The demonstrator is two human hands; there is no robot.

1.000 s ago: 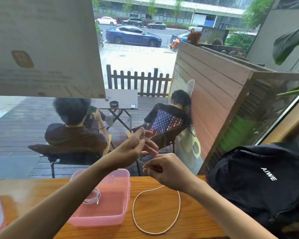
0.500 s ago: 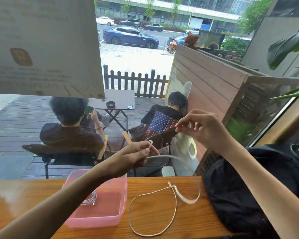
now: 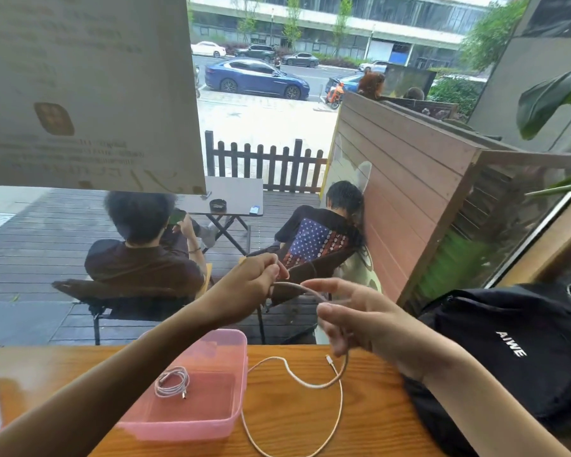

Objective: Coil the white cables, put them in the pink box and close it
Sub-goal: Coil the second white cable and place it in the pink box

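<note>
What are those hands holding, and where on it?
The left hand pinches the white cable near one end. From there it passes through the right hand, whose fingers are spread; whether that hand grips it cannot be told.

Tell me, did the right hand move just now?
Yes. The right hand came down from beside the plank wall toward the table, close to the left hand, holding the white cable.

A café, seemingly: wooden window counter (image 3: pixel 294 423) overlooking patio table (image 3: pixel 234 196), chairs (image 3: pixel 112 295), street (image 3: pixel 310 70).
</note>
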